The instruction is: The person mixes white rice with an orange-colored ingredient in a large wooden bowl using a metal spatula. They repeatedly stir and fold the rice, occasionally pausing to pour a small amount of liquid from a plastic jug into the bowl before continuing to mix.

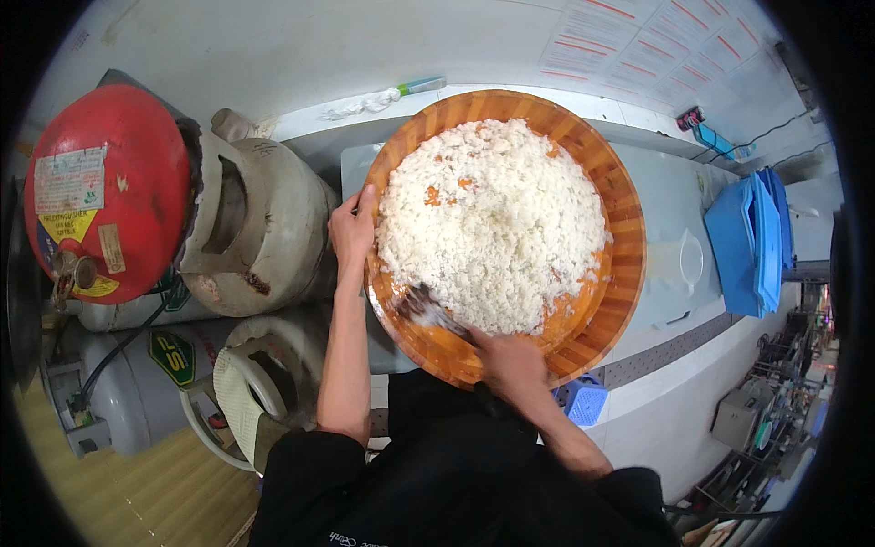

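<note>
A large round wooden tub [623, 225] holds a broad bed of cooked white rice [506, 212]. Its bare wood shows along the lower right and in small patches through the rice. My left hand [353, 225] grips the tub's left rim, with the thumb over the edge. In my right hand [513, 362] is the handle of a dark paddle [427, 309], blurred by motion. The paddle's blade, with rice stuck to it, lies at the lower-left edge of the rice. My fingers hide most of the handle.
Gas cylinders [287, 212] and a red fire extinguisher ball [130, 164] crowd the left side. Blue plastic bins [742, 239] stand at the right end of the grey counter [670, 273]. A small blue basket [586, 402] sits below the tub. Printed sheets [649, 48] hang on the wall behind.
</note>
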`<action>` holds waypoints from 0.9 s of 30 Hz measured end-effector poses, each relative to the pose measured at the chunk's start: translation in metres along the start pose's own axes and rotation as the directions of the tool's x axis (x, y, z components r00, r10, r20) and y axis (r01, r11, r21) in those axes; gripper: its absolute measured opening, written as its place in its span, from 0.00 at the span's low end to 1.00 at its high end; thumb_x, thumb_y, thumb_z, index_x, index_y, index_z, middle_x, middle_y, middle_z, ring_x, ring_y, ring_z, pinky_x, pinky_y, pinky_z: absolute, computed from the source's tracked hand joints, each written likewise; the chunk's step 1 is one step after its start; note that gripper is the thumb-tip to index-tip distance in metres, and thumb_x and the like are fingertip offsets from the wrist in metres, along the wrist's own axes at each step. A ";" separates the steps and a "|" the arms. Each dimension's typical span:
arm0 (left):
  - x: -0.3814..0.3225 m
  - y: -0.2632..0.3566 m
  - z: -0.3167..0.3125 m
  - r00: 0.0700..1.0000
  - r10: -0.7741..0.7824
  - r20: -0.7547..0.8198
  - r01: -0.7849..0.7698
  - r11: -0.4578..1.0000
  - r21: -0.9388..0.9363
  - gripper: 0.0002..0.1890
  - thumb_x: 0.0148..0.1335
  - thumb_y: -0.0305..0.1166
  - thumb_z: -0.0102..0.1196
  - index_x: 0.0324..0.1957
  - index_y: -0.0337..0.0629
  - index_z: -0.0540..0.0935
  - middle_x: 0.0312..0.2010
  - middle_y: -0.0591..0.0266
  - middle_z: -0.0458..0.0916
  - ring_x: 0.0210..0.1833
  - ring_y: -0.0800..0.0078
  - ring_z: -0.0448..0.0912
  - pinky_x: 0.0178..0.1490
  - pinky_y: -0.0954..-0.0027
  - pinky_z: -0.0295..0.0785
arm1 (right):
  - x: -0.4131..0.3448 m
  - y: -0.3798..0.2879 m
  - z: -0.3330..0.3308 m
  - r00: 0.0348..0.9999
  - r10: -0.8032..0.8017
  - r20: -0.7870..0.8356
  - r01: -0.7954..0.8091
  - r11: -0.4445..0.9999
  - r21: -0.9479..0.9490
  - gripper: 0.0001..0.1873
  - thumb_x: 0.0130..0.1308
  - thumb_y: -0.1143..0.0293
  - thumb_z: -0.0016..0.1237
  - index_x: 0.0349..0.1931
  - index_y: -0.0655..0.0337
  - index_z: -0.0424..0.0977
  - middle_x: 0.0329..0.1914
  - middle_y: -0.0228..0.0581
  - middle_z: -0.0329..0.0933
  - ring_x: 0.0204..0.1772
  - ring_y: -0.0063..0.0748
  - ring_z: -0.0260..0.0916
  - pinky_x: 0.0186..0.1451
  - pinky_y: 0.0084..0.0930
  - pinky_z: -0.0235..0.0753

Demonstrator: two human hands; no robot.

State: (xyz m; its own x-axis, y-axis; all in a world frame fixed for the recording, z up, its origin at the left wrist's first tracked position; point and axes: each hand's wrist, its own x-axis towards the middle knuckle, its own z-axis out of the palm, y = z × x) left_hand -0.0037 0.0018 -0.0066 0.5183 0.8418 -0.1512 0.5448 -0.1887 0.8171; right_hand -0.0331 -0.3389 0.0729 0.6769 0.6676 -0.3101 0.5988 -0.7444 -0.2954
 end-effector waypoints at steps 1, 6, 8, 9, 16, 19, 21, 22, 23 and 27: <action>-0.001 0.000 0.000 1.000 0.000 0.004 0.000 1.000 0.000 0.30 0.72 0.60 0.59 0.57 0.44 0.90 0.46 0.44 0.92 0.53 0.47 0.89 0.61 0.55 0.79 | 0.024 -0.015 0.015 0.999 0.013 0.049 -0.012 1.000 -0.022 0.25 0.74 0.62 0.53 0.71 0.38 0.76 0.29 0.46 0.83 0.31 0.51 0.84 0.36 0.50 0.82; -0.007 0.003 -0.002 1.000 0.028 -0.012 -0.028 0.999 0.032 0.28 0.72 0.60 0.60 0.56 0.47 0.91 0.45 0.44 0.91 0.52 0.46 0.89 0.59 0.54 0.80 | 0.148 0.005 0.036 0.968 0.219 -0.125 -0.188 0.957 0.219 0.22 0.81 0.61 0.46 0.72 0.43 0.76 0.32 0.52 0.84 0.33 0.52 0.83 0.39 0.49 0.81; -0.007 0.005 -0.001 0.999 0.040 -0.027 -0.039 0.999 0.017 0.27 0.72 0.59 0.60 0.56 0.48 0.91 0.44 0.44 0.91 0.51 0.45 0.88 0.58 0.53 0.80 | 0.138 0.040 0.009 0.906 0.384 -0.179 -0.266 0.844 0.466 0.22 0.81 0.60 0.46 0.71 0.49 0.77 0.35 0.57 0.85 0.36 0.56 0.83 0.42 0.49 0.80; -0.007 0.005 -0.001 0.999 0.035 -0.026 -0.034 0.999 0.022 0.27 0.72 0.59 0.60 0.56 0.48 0.91 0.44 0.44 0.91 0.51 0.45 0.88 0.58 0.53 0.80 | 0.120 0.057 -0.009 0.865 0.486 -0.128 -0.341 0.756 0.559 0.21 0.81 0.61 0.47 0.70 0.51 0.78 0.37 0.60 0.85 0.39 0.59 0.84 0.43 0.50 0.80; -0.007 0.006 -0.001 1.000 0.019 0.001 -0.019 1.000 0.008 0.26 0.73 0.56 0.60 0.56 0.45 0.90 0.44 0.43 0.91 0.50 0.44 0.88 0.58 0.54 0.79 | -0.051 0.085 -0.077 0.971 0.191 0.146 -0.179 0.979 -0.095 0.21 0.74 0.59 0.56 0.65 0.41 0.82 0.35 0.51 0.85 0.40 0.54 0.86 0.41 0.47 0.81; -0.008 0.004 -0.001 1.000 0.016 0.003 -0.016 0.999 -0.037 0.27 0.73 0.55 0.60 0.58 0.43 0.89 0.46 0.43 0.91 0.52 0.46 0.89 0.59 0.56 0.79 | -0.043 0.042 -0.049 0.974 0.078 0.214 -0.032 0.977 -0.212 0.20 0.74 0.58 0.55 0.65 0.36 0.81 0.32 0.44 0.84 0.39 0.49 0.86 0.39 0.45 0.81; -0.007 0.003 -0.001 1.000 0.011 0.015 -0.010 0.998 -0.068 0.27 0.74 0.54 0.60 0.60 0.42 0.88 0.48 0.43 0.91 0.53 0.49 0.89 0.60 0.58 0.79 | -0.009 0.005 -0.021 0.970 -0.027 0.240 0.048 0.995 -0.084 0.21 0.76 0.60 0.53 0.67 0.39 0.78 0.31 0.45 0.85 0.36 0.50 0.86 0.36 0.47 0.80; -0.008 0.002 -0.002 0.999 0.000 0.032 0.003 0.997 -0.080 0.27 0.74 0.54 0.60 0.61 0.41 0.88 0.49 0.43 0.91 0.54 0.52 0.89 0.60 0.59 0.78 | 0.016 -0.015 -0.005 0.991 -0.019 0.132 0.022 0.999 -0.025 0.21 0.76 0.60 0.53 0.67 0.43 0.77 0.30 0.47 0.84 0.35 0.53 0.85 0.34 0.49 0.79; -0.008 0.000 -0.002 0.999 -0.001 0.041 0.005 0.996 -0.094 0.28 0.75 0.53 0.59 0.62 0.40 0.87 0.50 0.43 0.91 0.54 0.54 0.89 0.61 0.60 0.78 | 0.042 -0.031 0.009 0.994 0.024 0.102 -0.027 0.999 0.027 0.22 0.76 0.60 0.52 0.68 0.48 0.75 0.30 0.48 0.83 0.34 0.55 0.85 0.33 0.51 0.78; -0.011 -0.006 -0.003 0.995 0.040 0.096 -0.016 0.971 -0.240 0.28 0.78 0.50 0.58 0.65 0.34 0.84 0.55 0.48 0.89 0.56 0.65 0.86 0.63 0.65 0.76 | 0.127 -0.028 0.022 0.986 0.168 0.022 -0.142 0.746 0.650 0.25 0.82 0.56 0.48 0.71 0.57 0.75 0.23 0.29 0.73 0.23 0.28 0.70 0.25 0.31 0.71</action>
State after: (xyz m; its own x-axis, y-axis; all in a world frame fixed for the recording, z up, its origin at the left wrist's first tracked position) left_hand -0.0147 -0.0044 -0.0082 0.6006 0.7811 -0.1707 0.3624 -0.0756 0.9289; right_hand 0.0270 -0.2328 0.0216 0.7584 0.5332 -0.3750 0.0727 -0.6408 -0.7642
